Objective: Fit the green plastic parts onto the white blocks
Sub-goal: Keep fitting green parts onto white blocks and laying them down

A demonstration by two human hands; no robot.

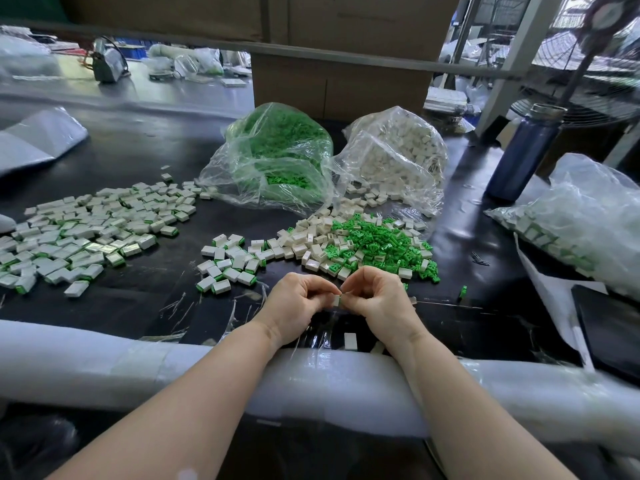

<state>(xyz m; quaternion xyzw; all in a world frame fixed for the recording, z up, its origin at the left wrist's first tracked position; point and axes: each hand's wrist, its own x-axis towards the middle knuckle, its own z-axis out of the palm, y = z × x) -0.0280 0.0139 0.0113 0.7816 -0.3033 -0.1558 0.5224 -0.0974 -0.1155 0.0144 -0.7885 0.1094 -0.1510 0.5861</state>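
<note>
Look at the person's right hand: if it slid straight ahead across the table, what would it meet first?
Probably the loose heap of small green plastic parts just beyond the right hand, mixed with small white plastic blocks; depth is hard to judge.

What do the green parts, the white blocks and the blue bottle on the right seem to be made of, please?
Green parts: likely moulded plastic, uniform bright colour, dull sheen.
White blocks: probably plastic too, smooth faces with soft highlights.
Blue bottle: looks like coated metal, satin blue body with a silvery lid; uncertain.
</note>
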